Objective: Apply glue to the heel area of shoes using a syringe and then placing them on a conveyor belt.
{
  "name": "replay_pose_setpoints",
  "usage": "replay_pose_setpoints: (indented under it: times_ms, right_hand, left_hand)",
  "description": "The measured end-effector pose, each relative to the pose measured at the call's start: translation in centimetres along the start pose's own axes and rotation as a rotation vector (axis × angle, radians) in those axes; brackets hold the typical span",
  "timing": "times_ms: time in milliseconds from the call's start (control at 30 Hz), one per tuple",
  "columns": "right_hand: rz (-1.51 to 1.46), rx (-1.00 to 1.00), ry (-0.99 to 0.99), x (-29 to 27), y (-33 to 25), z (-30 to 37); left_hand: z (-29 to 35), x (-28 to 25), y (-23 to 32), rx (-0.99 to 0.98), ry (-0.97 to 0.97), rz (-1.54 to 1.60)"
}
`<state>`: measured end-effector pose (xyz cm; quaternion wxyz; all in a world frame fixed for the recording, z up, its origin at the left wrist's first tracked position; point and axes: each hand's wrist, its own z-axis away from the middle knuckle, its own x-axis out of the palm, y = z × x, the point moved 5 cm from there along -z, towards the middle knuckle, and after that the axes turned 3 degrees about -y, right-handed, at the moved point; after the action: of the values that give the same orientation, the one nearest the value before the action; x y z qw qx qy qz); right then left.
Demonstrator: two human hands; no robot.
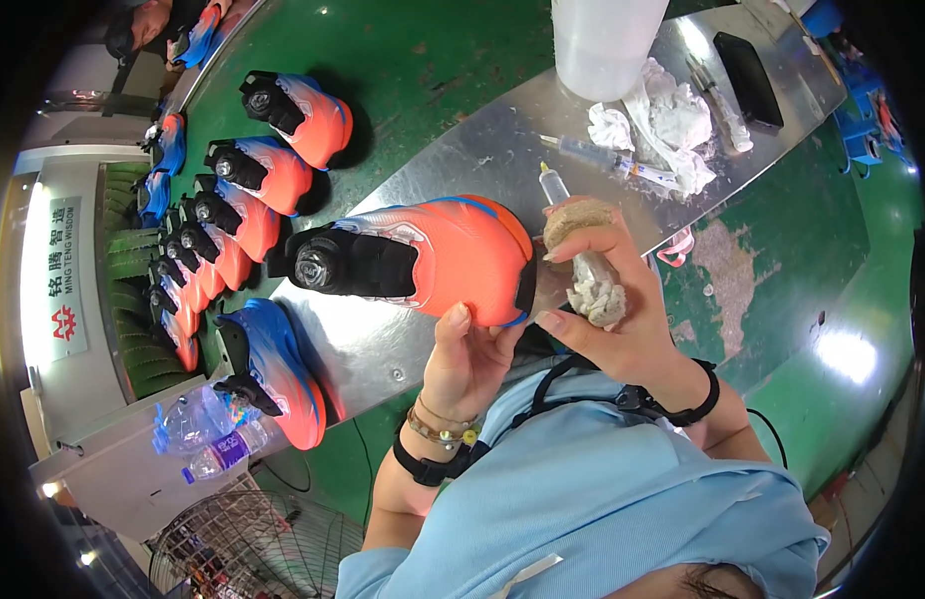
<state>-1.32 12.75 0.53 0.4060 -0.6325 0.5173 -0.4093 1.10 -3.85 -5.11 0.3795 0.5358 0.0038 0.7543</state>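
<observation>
An orange running shoe (458, 255) with blue edging, a black tongue and a round dial lies sideways before me, its toe to the right. My left hand (465, 364) grips its near side by the toe, thumb on the orange upper. Just right of the toe, my right hand (627, 309) is closed round a slim syringe (553, 186) with a yellowish tip, pointing away from me. The same hand holds a tan, rough-looking pad (579, 218) and a crumpled white tissue (596, 295). Its thumb and forefinger are close to the toe's edge.
Several similar shoes (268, 185) stand left on the green table (413, 90); a blue-orange shoe (273, 364) is nearer. On the metal sheet (462, 150) are a white bucket (604, 50), syringes (582, 152), tissues (672, 115) and a black box (748, 82). Plastic bottles (223, 449) lie lower left.
</observation>
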Motion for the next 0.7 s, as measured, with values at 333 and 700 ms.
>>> replay_pose_setpoints:
  times_ms: [333,700]
  right_hand:
    - [0.196,-0.057,0.068,0.0,-0.4,-0.5]
    - [0.214,0.102,0.376,-5.8,2.7,0.5]
  left_hand:
    - [0.0,0.2,-0.3,-0.018,-0.146,0.082]
    - [-0.1,-0.7,-0.9,0.040,-0.068,0.044]
